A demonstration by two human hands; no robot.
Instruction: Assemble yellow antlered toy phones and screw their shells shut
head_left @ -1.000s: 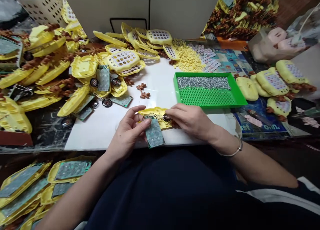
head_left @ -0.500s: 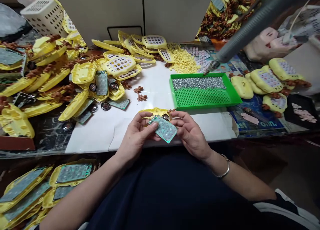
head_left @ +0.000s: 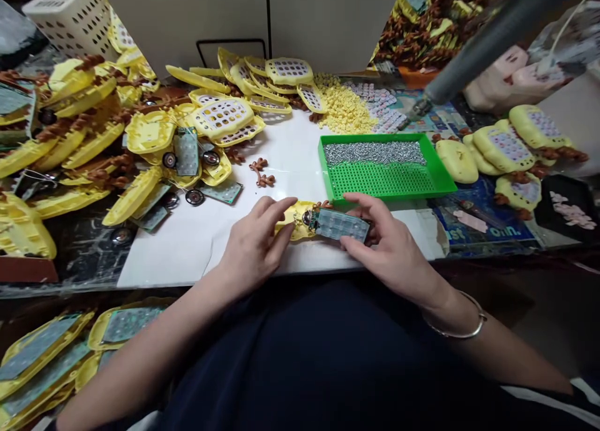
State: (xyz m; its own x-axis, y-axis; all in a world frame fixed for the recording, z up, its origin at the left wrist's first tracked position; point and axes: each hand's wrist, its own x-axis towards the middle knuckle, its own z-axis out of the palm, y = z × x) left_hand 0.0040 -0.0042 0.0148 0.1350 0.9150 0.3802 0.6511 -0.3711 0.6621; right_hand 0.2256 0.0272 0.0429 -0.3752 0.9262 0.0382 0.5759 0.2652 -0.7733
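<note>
In the head view, my right hand (head_left: 389, 247) grips a green circuit board (head_left: 343, 225) at its right end, thumb at the near edge and fingers behind. Wires run from the board's left end to a small round speaker (head_left: 307, 217). The speaker lies at a yellow plastic shell half (head_left: 300, 228) with brown parts at its far edge. My left hand (head_left: 255, 240) is at the shell's left end, thumb and forefinger apart. Whether those fingertips touch the shell is unclear.
A green tray (head_left: 389, 193) of small metal screws stands beyond my right hand. Yellow shells (head_left: 225, 118) and boards with speakers (head_left: 187, 153) pile up at left. Loose yellow pieces (head_left: 347, 109) lie at the back. A grey tool (head_left: 469, 62) hangs at upper right.
The circuit board has moved right and turned, and is now in my right hand alone. My left hand has let go of it, its fingers spreading. More of the yellow shell shows.
</note>
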